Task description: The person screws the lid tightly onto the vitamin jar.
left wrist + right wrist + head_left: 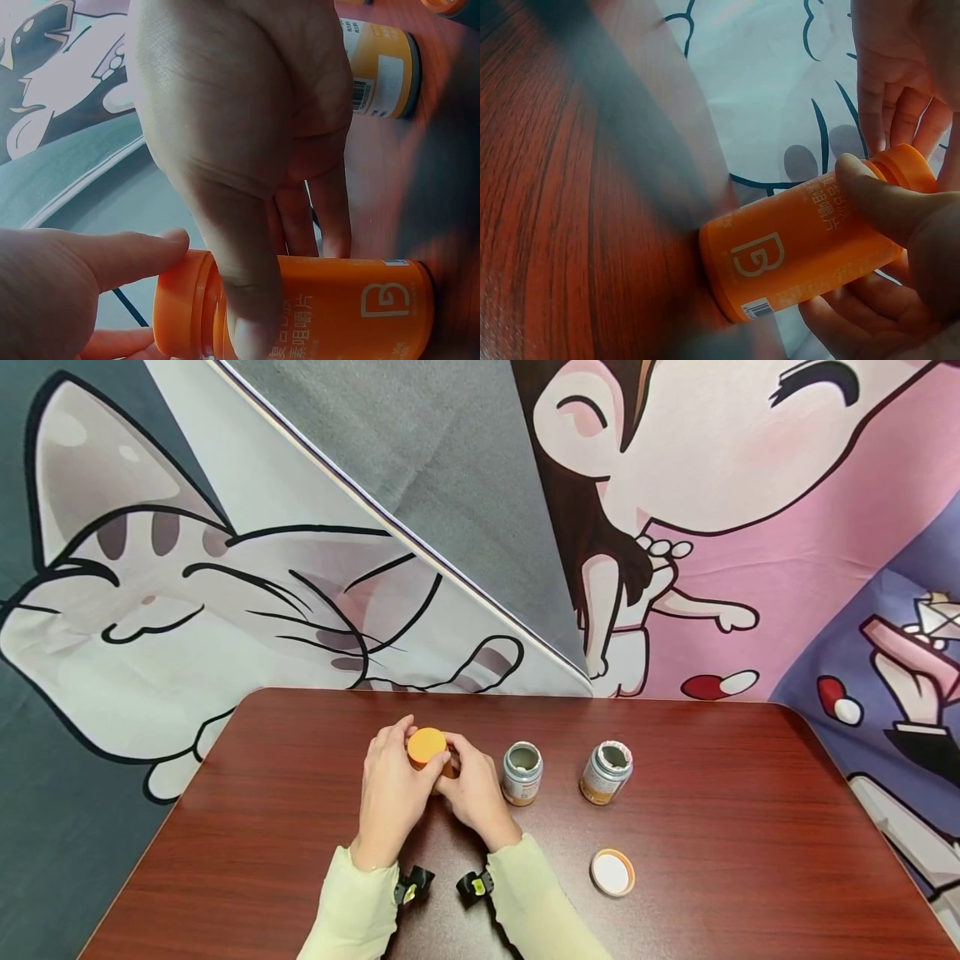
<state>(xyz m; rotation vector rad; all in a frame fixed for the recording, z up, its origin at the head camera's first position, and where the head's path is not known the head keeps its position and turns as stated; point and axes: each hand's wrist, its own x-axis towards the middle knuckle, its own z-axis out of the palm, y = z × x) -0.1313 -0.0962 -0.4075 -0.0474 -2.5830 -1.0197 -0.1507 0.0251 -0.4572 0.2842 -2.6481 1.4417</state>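
As I watch the head feed from my station, a cat drawing (142, 635) fills the upper left, behind a brown table (247, 827). Left of centre in the lower half, the person's left hand (390, 793) pinches an orange cap (427, 745) between thumb and fingers. The cap sits on an orange bottle (337, 307), mostly screened by the hands from overhead; my wrist feeds show it better, with pale lettering on its side, though I cannot tell whether its base touches the table. Just beside it, the right hand (474, 789) grips the bottle's body, thumb laid across the front. Near the centre, right of that hand, I see a jar (521, 781) standing open at the top. Farther right stands a second jar (602, 783), also open. Below that one, a lid (612, 872) lies with its white inside up. Pink cloth (817, 577) fills the upper right of the frame
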